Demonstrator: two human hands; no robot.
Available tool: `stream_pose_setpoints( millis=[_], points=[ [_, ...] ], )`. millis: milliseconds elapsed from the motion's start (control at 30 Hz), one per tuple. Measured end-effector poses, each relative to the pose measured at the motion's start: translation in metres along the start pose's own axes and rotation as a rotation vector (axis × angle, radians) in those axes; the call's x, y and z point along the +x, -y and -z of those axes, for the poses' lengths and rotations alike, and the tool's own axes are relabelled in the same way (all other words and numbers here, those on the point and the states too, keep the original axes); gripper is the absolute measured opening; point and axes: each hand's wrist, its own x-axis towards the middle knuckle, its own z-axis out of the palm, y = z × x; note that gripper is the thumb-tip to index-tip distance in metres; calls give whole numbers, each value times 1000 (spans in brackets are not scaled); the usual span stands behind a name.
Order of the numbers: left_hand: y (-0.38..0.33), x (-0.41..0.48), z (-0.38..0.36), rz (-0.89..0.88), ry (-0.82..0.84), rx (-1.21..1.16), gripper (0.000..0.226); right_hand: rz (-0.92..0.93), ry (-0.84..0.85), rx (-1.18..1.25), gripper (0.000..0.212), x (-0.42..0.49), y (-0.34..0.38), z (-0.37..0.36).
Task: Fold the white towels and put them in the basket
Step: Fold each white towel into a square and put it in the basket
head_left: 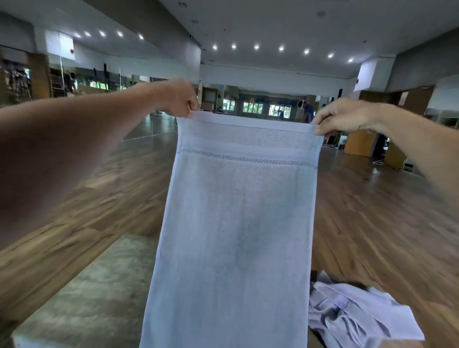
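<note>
A white towel (pixel 236 227) hangs full length in front of me, stretched flat by its top edge, with a patterned band across it near the top. My left hand (pixel 180 99) pinches the top left corner. My right hand (pixel 340 117) pinches the top right corner. Both arms are raised and reach forward. More white towels (pixel 354 316) lie crumpled in a heap at the lower right. No basket is in view; the hanging towel hides what lies behind it.
A grey table top (pixel 91 294) lies below the towel at the lower left. Wooden floor (pixel 380 221) spreads around it in a large hall. Cabinets and boxes (pixel 363 143) stand far off at the right, and a person (pixel 307 111) stands at the back.
</note>
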Motion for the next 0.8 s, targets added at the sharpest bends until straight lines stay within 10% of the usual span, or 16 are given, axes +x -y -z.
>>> stream_pose_setpoints(
  millis=[367,800],
  points=[
    [21,27,-62,96,-276,-12,25,39,-358,-187,8,67,-19,-50],
    [-1,-87,-301,53,100,29,30,-9,-76,-256,25,2,-89,-275]
  ],
)
